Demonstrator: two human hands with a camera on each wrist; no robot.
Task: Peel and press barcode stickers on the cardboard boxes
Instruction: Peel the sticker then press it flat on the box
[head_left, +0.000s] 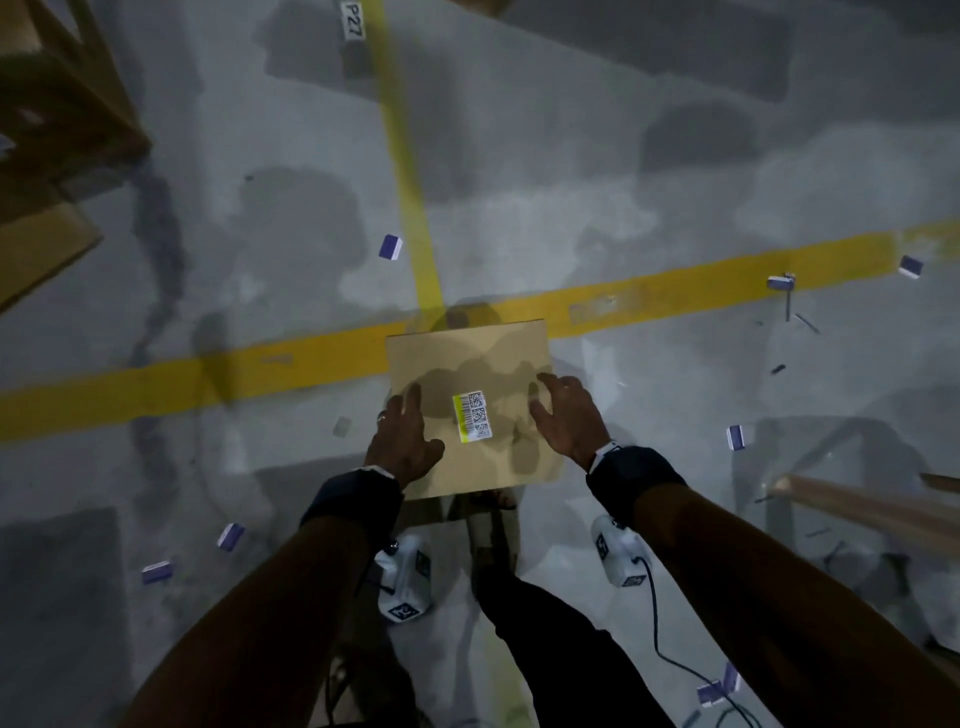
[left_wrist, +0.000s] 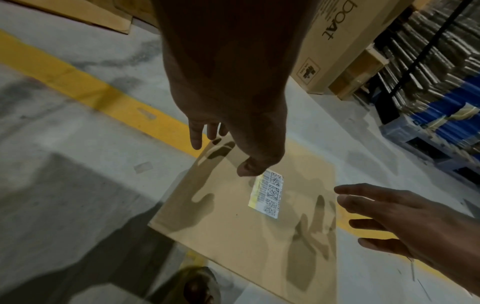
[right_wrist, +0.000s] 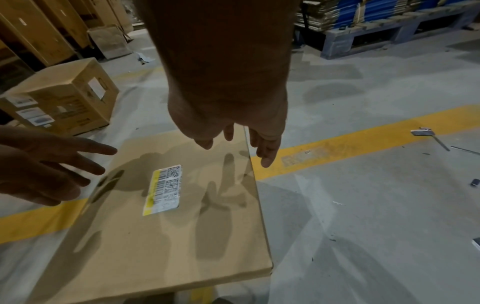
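Warehouse floor (head_left: 623, 182), stickered cardboard box (head_left: 498, 462), left hand (head_left: 402, 441), right hand (head_left: 569, 421) spread, blue scraps (head_left: 390, 247) around.

Your head camera looks almost straight down from standing height onto the cardboard box (head_left: 470, 410) and the concrete floor (head_left: 649, 197). Your left wrist camera sits close behind the left hand (left_wrist: 228, 98), facing forward and right; your right wrist camera does likewise past the right hand (right_wrist: 228, 92). All three views share the box's barcode sticker (head_left: 472, 417).
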